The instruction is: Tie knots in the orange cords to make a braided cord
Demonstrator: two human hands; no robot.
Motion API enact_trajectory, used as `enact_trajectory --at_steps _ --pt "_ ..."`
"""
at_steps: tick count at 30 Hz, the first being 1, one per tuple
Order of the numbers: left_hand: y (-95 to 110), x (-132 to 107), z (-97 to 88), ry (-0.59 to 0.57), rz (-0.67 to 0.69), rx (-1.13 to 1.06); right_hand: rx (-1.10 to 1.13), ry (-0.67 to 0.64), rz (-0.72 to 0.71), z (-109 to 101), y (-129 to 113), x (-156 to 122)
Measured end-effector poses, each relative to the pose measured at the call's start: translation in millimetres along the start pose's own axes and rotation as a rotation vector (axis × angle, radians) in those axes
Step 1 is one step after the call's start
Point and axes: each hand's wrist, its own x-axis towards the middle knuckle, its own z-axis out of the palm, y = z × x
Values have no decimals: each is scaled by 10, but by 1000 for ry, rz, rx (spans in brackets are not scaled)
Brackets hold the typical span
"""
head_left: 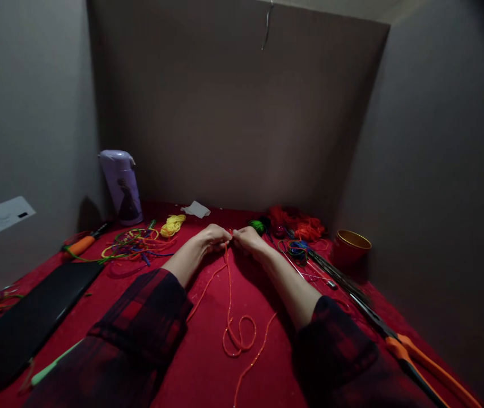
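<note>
Both my hands meet near the middle of the red cloth (pixel 208 362), fingertips almost touching. My left hand (pixel 215 237) pinches an orange-red cord (pixel 229 300) between thumb and finger. Opposite it, my right hand (pixel 247 239) is also closed in a pinch at the same cord, of which a tiny bit shows above the fingertips. From my hands the cord hangs down toward me, makes a loose loop on the cloth and runs off the near edge. The exact way the cord lies between the fingers is too small to make out.
Left are a purple flask (pixel 122 187), tangled coloured cords (pixel 135 243), a yellow yarn bundle (pixel 173 225), a black flat object (pixel 38 317) and a green stick (pixel 55 364). Right are yarn balls (pixel 308 226), a red cup with gold inside (pixel 350 249) and orange-handled pliers (pixel 412 348). Grey walls enclose three sides.
</note>
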Motion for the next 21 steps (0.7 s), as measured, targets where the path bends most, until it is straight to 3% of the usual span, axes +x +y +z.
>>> enact_trajectory --at_steps 16,21 --pt "105 -96 13 130 84 300 -104 82 -14 -3 43 87" --pt "203 -141 -94 181 112 477 -99 77 13 -8 27 98"
